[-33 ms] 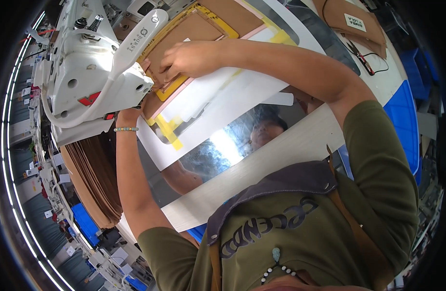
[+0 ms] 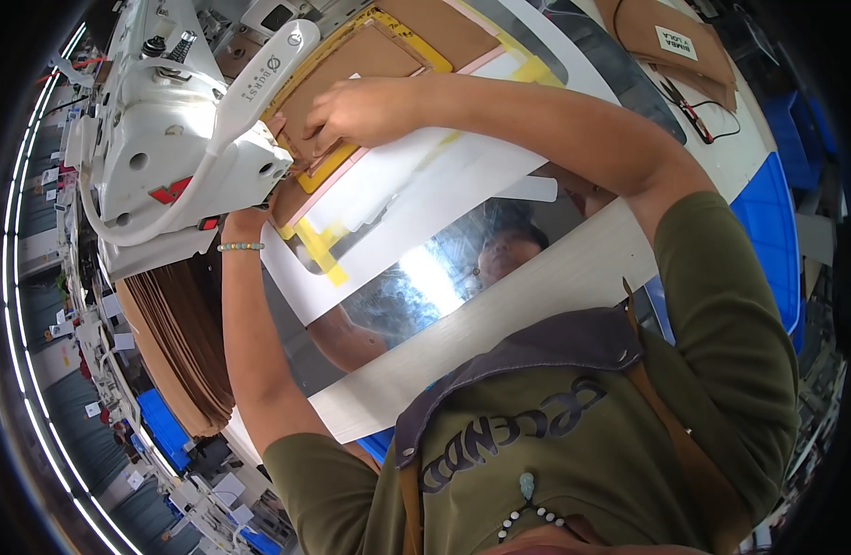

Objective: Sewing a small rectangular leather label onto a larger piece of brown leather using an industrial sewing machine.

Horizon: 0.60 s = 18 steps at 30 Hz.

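A brown panel (image 2: 375,55) lies inside a yellow template frame (image 2: 326,176), beside the head of a white sewing machine (image 2: 157,139). My right hand (image 2: 365,113) rests on the panel near the machine, fingers apart and bent, fingertips pressing down at the frame's near corner. My left hand (image 2: 248,222) reaches in under the machine head, which covers most of it. A few fingertips show past the head at the frame's left edge. The needle area is hidden. Under the frame is a white sheet (image 2: 301,289) with yellow tape strips (image 2: 322,248).
A shiny metal plate (image 2: 379,310) forms the near work surface. Stacked brown panels (image 2: 180,347) hang at the left below the machine. At the far right lie more brown pieces (image 2: 698,69) and a red-handled hand tool (image 2: 696,118). A blue bin (image 2: 768,240) stands right of the table.
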### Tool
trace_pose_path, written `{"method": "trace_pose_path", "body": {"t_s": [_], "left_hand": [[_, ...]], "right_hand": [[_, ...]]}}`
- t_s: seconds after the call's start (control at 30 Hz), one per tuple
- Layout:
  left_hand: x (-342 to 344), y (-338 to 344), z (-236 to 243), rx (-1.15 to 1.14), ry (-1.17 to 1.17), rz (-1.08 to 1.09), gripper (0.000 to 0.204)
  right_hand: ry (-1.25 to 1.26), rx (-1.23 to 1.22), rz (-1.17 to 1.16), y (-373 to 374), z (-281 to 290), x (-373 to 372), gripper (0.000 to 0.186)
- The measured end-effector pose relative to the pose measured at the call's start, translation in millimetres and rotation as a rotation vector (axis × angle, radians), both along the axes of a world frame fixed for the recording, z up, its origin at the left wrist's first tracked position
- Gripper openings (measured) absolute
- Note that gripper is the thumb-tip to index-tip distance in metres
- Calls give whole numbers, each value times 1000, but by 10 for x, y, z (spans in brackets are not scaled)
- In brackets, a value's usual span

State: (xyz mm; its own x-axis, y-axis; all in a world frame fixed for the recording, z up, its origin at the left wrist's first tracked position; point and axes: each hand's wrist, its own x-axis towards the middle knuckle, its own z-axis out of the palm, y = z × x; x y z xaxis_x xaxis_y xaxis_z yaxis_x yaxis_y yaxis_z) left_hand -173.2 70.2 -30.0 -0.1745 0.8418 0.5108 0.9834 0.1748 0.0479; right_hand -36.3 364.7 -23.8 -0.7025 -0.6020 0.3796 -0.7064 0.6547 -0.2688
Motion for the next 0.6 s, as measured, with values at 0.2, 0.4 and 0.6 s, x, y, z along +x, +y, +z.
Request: {"method": "trace_pose_path", "body": {"t_s": [0.2, 0.4, 0.6], "left_hand": [[-353, -415, -347, -73, -69, 114, 32], [-254, -507, -375, 9, -97, 126, 31], [0, -555, -276, -42, -339, 453, 30]], "right_hand": [[-65, 92, -160, -87, 202, -280, 36], [-100, 151, -143, -96, 210, -278, 39], [-56, 145, -74, -102, 187, -172, 39]]}}
